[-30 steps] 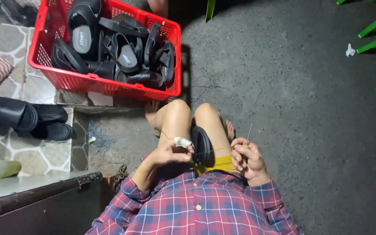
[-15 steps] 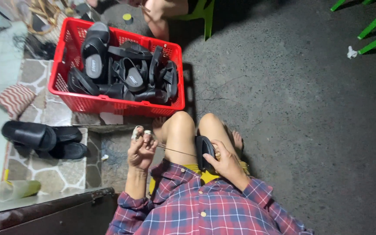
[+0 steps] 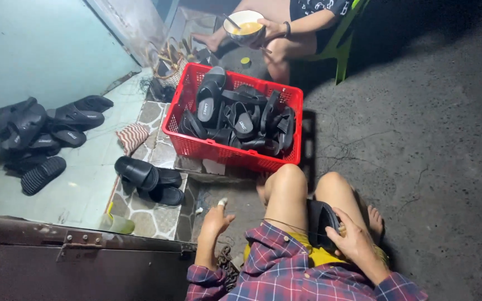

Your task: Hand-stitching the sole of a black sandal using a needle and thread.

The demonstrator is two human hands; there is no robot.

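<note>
While my right hand [image 3: 355, 242] clamps the black slipper [image 3: 322, 223] between my knees, its rubber looks light, bendy; left hand [image 3: 214, 222] open, pulling thread [image 3: 285, 224].

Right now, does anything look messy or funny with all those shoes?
Yes. The black slippers lie jumbled every way in the red basket, some on edge. More sit heaped on the pale floor. The right hand presses one slipper between the knees, while the left hand is raised, a fingertip wrapped in white.
</note>
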